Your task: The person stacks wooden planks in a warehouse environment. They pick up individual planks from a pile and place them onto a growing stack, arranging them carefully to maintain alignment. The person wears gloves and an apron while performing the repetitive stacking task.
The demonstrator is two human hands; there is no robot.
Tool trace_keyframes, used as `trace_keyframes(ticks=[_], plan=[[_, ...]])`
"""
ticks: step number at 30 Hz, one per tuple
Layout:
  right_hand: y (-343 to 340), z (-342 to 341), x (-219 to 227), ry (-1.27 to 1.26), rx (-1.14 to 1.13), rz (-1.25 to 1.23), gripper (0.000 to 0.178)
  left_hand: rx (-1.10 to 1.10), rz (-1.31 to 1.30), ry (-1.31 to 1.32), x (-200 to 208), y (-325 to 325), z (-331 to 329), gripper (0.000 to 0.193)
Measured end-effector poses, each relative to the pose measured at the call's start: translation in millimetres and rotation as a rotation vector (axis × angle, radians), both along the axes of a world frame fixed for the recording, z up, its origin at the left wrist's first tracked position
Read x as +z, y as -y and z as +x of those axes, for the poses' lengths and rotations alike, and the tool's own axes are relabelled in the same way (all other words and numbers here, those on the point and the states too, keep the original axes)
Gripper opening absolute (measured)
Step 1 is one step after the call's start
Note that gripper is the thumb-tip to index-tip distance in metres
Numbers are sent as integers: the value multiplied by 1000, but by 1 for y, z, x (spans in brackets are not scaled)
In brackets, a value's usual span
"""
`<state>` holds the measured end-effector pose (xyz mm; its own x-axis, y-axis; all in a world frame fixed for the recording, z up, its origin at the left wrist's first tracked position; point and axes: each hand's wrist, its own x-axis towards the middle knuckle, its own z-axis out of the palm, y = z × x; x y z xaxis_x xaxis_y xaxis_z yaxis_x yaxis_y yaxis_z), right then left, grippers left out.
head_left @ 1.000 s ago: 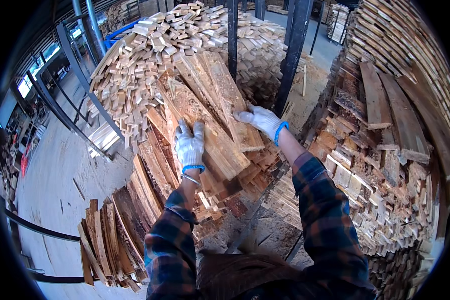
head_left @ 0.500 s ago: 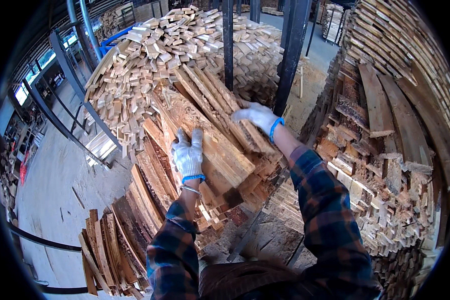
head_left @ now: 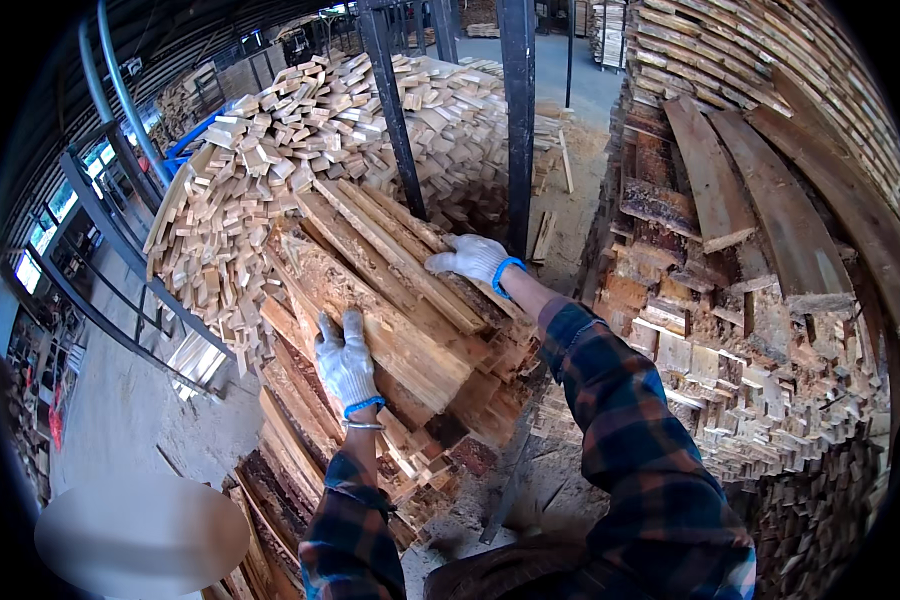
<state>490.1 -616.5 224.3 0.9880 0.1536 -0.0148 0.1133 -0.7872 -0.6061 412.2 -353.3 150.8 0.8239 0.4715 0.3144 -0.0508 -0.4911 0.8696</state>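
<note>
My left hand (head_left: pixel 345 362), in a white knitted glove with a blue cuff, lies with spread fingers on the left side of a wide, rough wooden board (head_left: pixel 400 345). That board rests slantwise on top of a stack of rough planks. Farther right, my right hand (head_left: pixel 472 262), gloved the same way, rests over several narrow wooden strips (head_left: pixel 395 255) lying beside the wide board. Its fingers stretch out to the left across them, and their tips are partly hard to make out. Both hands touch the wood from above.
A large heap of short wood pieces (head_left: pixel 320 120) rises behind dark metal posts (head_left: pixel 519 130). To the right stands a tall stack of boards (head_left: pixel 710 370) with long loose planks (head_left: pixel 785 215) on top. More planks (head_left: pixel 290 450) lean at lower left, beside a blurred patch.
The view has shifted, so the stack and both hands appear lower and farther left. My left hand stays on the wide board, and my right hand has settled on the narrow strips.
</note>
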Motion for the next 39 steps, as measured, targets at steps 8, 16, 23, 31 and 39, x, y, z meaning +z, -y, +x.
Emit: trace_keyframes(ticks=[8,16,23,31,39], plan=[[3,-21,0,15,98,29,90,26,5,-25,22,1,-13,75],[20,-135,-11,409,-250,145,75,-83,12,-38,8,4,-2,78],[40,-443,-195,-16,-493,4,58,-256,821,357,-17,-112,15,45],[-58,-901,-349,-1152,-1223,166,53,-731,-420,-266,-60,-39,-288,41],[-152,-1009,-382,-1023,-2099,852,50,-979,-427,-1027,-129,62,-426,33]])
